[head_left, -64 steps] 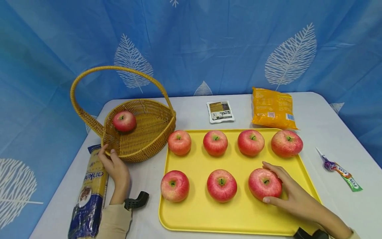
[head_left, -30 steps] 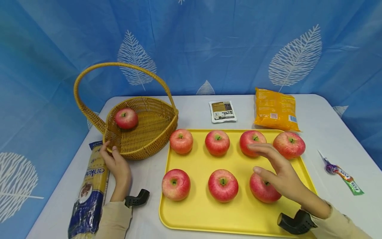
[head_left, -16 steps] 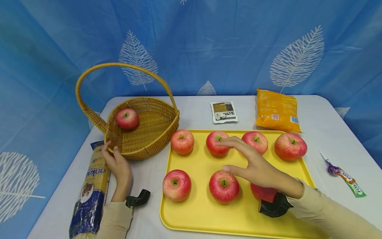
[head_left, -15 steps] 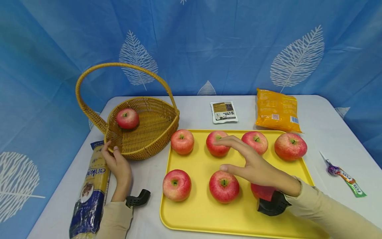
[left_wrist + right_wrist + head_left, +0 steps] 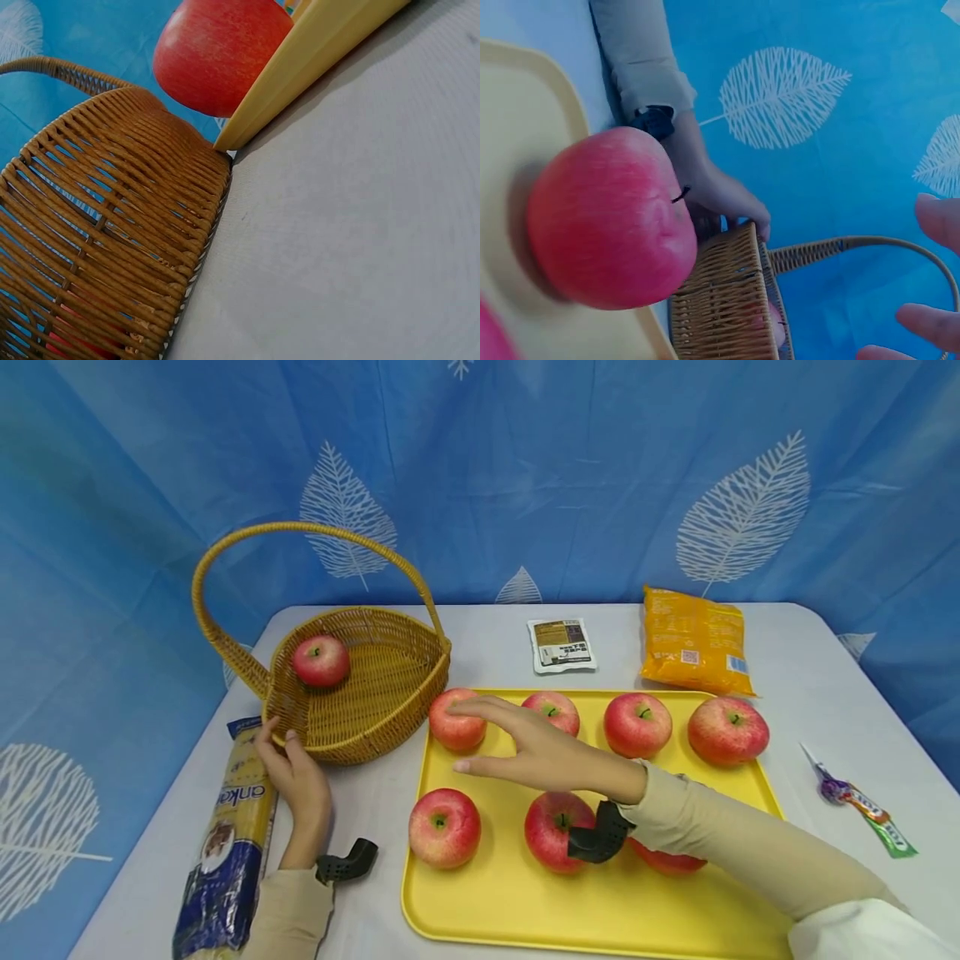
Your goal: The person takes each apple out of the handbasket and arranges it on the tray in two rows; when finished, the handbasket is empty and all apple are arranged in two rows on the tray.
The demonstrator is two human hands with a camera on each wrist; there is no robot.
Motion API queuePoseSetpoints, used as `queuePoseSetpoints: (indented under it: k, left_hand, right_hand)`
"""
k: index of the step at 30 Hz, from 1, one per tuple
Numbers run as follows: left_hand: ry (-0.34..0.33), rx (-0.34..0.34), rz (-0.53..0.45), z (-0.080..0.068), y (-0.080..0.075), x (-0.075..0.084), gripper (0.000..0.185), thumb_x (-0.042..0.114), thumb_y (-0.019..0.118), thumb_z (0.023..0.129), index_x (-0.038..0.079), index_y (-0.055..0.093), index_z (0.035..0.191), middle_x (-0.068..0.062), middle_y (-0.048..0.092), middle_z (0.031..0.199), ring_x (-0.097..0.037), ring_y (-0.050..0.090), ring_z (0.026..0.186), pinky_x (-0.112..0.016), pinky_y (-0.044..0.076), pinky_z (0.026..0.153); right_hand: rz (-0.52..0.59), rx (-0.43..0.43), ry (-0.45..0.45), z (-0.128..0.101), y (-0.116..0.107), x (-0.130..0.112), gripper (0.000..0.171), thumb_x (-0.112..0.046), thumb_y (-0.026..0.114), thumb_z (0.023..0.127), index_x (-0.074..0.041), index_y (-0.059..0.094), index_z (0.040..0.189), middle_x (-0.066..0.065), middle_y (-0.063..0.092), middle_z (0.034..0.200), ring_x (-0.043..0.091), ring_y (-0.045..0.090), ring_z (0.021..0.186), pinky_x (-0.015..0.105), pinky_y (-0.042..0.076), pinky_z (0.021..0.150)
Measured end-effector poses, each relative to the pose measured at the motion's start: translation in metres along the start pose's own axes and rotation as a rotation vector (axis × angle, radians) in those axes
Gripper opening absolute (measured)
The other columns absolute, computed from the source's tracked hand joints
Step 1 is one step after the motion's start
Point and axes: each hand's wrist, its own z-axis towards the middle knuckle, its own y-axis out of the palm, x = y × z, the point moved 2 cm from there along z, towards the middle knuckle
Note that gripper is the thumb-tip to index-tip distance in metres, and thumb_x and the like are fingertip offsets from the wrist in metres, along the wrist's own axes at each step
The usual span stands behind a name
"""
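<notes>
Our right hand point(image 5: 536, 752), fingers spread and holding nothing, hovers over the back-left apple point(image 5: 455, 723) on the yellow tray point(image 5: 517, 893). Our left hand point(image 5: 296, 777) grips the near rim of the wicker basket point(image 5: 375, 693), as far as we can tell, with one apple inside point(image 5: 320, 661).

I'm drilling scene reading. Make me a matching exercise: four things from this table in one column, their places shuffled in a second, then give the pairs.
1. left hand
2. right hand
3. orange bag
4. noodle packet

a. behind the yellow tray
b. on the wicker basket rim
c. over the tray's back-left apple
d. table's near left edge

Pairs: 1-b, 2-c, 3-a, 4-d
</notes>
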Motion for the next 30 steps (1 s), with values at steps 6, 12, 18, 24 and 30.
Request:
queuePoseSetpoints:
  k: [6, 12, 18, 24, 30]
  left_hand:
    - [0.015, 0.011, -0.019, 0.002, -0.001, -0.001, 0.033, 0.008, 0.033, 0.094, -0.002, 0.038, 0.125, -0.014, 0.034, 0.139, -0.015, 0.028, 0.132, -0.018, 0.019, 0.107]
    - [0.011, 0.003, -0.010, 0.003, -0.003, -0.001, 0.033, 0.008, 0.032, 0.094, -0.002, 0.037, 0.126, -0.014, 0.033, 0.140, -0.015, 0.026, 0.133, -0.020, 0.018, 0.109]
    - [0.003, 0.009, -0.012, 0.003, -0.003, -0.001, 0.034, 0.008, 0.032, 0.094, -0.002, 0.037, 0.126, -0.014, 0.033, 0.140, -0.016, 0.027, 0.133, -0.021, 0.019, 0.109]
    - [0.016, 0.008, -0.022, 0.002, -0.002, -0.001, 0.034, 0.007, 0.032, 0.094, -0.004, 0.037, 0.125, -0.016, 0.033, 0.139, -0.018, 0.028, 0.132, -0.023, 0.019, 0.109]
    - [0.000, -0.003, 0.001, 0.001, 0.001, 0.000, 0.034, 0.006, 0.032, 0.094, -0.002, 0.036, 0.126, -0.014, 0.033, 0.140, -0.016, 0.027, 0.133, -0.024, 0.019, 0.110]
  right_hand:
    - [0.009, -0.050, 0.040, 0.032, 0.011, -0.004, 0.059, -0.041, 0.061, 0.083, -0.026, 0.040, 0.136, -0.009, 0.038, 0.140, 0.009, 0.032, 0.132, 0.036, 0.029, 0.107]
    - [0.083, -0.043, 0.005, 0.062, 0.026, -0.007, 0.054, -0.032, 0.060, 0.085, -0.018, 0.043, 0.134, -0.003, 0.045, 0.137, 0.012, 0.040, 0.127, 0.035, 0.034, 0.105]
    - [0.083, -0.046, -0.010, 0.088, 0.042, -0.011, 0.056, -0.037, 0.059, 0.085, -0.018, 0.041, 0.135, -0.004, 0.044, 0.138, 0.011, 0.040, 0.128, 0.031, 0.034, 0.104]
    - [-0.006, -0.067, -0.021, 0.110, 0.056, -0.013, 0.059, -0.043, 0.056, 0.086, -0.021, 0.038, 0.137, -0.003, 0.042, 0.140, 0.009, 0.038, 0.129, 0.025, 0.033, 0.104]
    - [-0.072, -0.069, -0.012, 0.131, 0.064, -0.016, 0.062, -0.042, 0.056, 0.086, -0.017, 0.035, 0.139, 0.001, 0.040, 0.142, 0.013, 0.037, 0.130, 0.027, 0.032, 0.106]
